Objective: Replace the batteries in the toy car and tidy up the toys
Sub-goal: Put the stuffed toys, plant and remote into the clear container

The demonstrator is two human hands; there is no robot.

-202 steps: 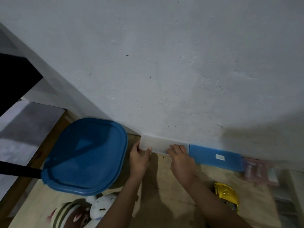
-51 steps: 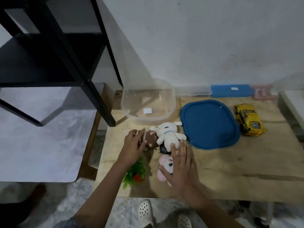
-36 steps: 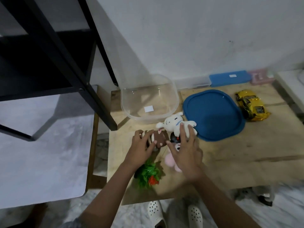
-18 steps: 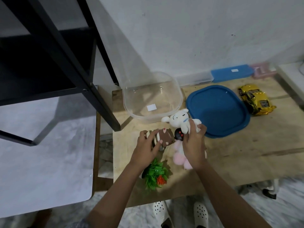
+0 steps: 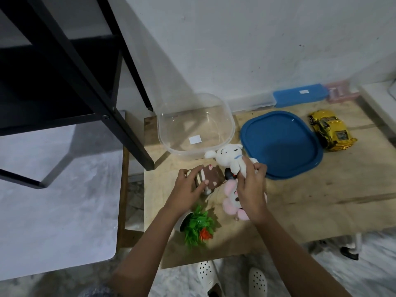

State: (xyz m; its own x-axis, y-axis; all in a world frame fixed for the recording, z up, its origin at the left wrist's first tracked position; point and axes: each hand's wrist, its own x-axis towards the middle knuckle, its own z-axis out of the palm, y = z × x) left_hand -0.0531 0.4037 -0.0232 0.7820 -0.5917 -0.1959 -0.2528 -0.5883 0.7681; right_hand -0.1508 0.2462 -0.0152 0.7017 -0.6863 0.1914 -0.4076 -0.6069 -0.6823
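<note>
My left hand [image 5: 186, 187] grips a brown and white striped plush toy [image 5: 209, 179] on the wooden table [image 5: 321, 200]. My right hand [image 5: 250, 187] holds a white plush animal [image 5: 228, 157] by its body, lifted toward the clear plastic tub [image 5: 194, 125]. A pink plush [image 5: 230, 200] lies partly under my right hand, with a small dark toy [image 5: 228, 175] beside it. The tub's blue lid [image 5: 280, 144] lies flat to the right. The yellow toy car [image 5: 331, 130] rests at the far right of the table.
A small fake green plant in a white pot [image 5: 198, 226] lies on its side near the front edge. A blue case [image 5: 301, 95], a clear case [image 5: 252, 103] and a pink packet [image 5: 340, 93] line the wall. A black metal shelf frame [image 5: 92, 86] stands left.
Both hands closed on the plush toys. My right hand moved from the pink plush up to the white one and raised it; my left took the striped one.
</note>
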